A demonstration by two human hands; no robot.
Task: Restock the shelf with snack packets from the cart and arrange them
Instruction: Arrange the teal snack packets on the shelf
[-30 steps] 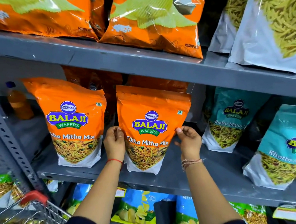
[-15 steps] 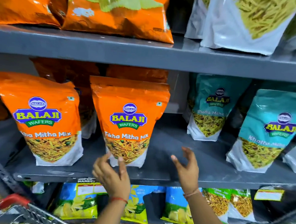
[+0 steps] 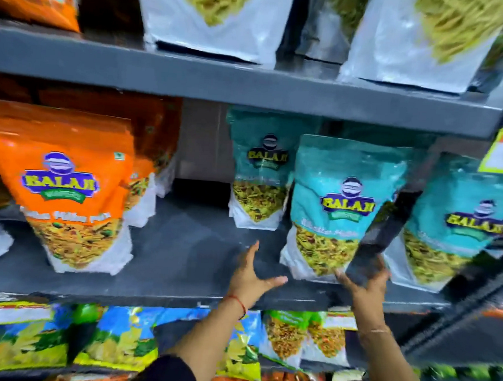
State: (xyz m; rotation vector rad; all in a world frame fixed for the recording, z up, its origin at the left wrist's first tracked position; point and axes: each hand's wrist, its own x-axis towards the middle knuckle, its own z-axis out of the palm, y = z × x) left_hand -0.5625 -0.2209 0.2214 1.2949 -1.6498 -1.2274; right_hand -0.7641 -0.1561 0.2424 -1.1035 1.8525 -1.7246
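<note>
The teal packet [image 3: 344,202] stands upright on the middle shelf [image 3: 187,245], its base just above the hands. The left hand [image 3: 251,276] is spread and holds nothing, over bare shelf left of the packet. The right hand [image 3: 367,287] is at the packet's lower right corner. A dark strip [image 3: 381,238] crosses its fingers, so I cannot tell its grip. An orange packet [image 3: 74,195] stands well apart on the left. Everything is blurred.

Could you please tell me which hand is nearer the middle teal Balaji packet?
Right. The right hand is at the teal packet's bottom right corner; the left hand hovers over the shelf to its left, apart.
</note>
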